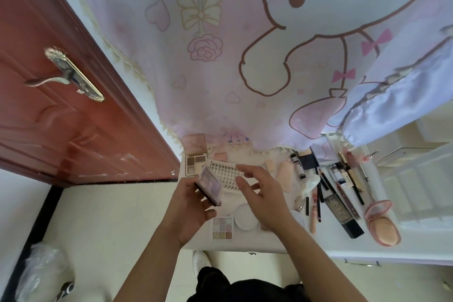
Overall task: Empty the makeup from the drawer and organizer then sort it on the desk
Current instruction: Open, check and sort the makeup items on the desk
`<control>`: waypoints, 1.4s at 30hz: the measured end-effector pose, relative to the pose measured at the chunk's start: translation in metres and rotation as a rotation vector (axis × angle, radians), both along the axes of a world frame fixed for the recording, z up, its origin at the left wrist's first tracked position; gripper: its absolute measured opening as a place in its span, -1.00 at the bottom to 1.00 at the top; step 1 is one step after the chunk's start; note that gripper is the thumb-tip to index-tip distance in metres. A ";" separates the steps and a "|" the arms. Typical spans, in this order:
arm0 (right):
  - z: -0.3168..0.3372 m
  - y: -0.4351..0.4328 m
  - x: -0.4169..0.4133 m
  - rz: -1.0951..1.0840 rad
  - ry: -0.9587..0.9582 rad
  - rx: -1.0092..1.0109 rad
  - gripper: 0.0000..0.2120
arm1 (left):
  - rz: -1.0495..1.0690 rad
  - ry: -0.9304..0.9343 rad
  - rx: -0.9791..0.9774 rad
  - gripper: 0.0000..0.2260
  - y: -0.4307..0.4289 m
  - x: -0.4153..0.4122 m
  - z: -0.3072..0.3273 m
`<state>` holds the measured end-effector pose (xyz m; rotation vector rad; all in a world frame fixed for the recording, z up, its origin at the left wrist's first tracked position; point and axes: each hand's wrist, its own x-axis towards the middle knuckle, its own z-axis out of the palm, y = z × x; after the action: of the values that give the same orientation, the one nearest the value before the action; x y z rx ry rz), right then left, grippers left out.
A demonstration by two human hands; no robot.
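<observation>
A person's left hand (193,206) grips a small purple palette (209,185), tilted on edge above the white desk (343,245), while the right hand (262,201) hovers just beside it, fingers spread and holding nothing. Just beyond the held palette lies a white tray (225,174) filled with rows of false lashes, and past that an open eyeshadow palette (195,158) shows brown pans under its raised lid. Below the grip sit a nine-pan palette (222,227) and a round white compact (245,216); well to the right a pink compact (382,223) lies open with a puff inside.
</observation>
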<state>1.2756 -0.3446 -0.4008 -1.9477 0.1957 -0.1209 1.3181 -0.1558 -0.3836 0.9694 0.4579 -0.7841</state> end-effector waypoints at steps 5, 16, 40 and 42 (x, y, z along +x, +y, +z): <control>0.027 -0.009 0.000 0.043 -0.051 -0.006 -0.72 | -0.046 -0.038 -0.107 -0.47 -0.011 -0.003 0.024; 0.054 -0.023 -0.009 0.314 0.038 -0.203 -0.18 | -0.270 -0.212 0.147 -0.33 -0.030 -0.005 0.036; 0.070 -0.018 -0.002 0.340 -0.099 -0.341 -0.53 | 0.010 -0.052 -0.195 -0.59 -0.034 -0.004 0.046; 0.072 -0.025 0.000 0.326 -0.104 -0.336 -0.55 | -0.009 -0.025 -0.199 -0.55 -0.034 -0.008 0.045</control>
<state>1.2761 -0.3700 -0.3292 -2.2721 -0.2250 -0.0403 1.3102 -0.1900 -0.3390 0.7959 0.3467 -0.8085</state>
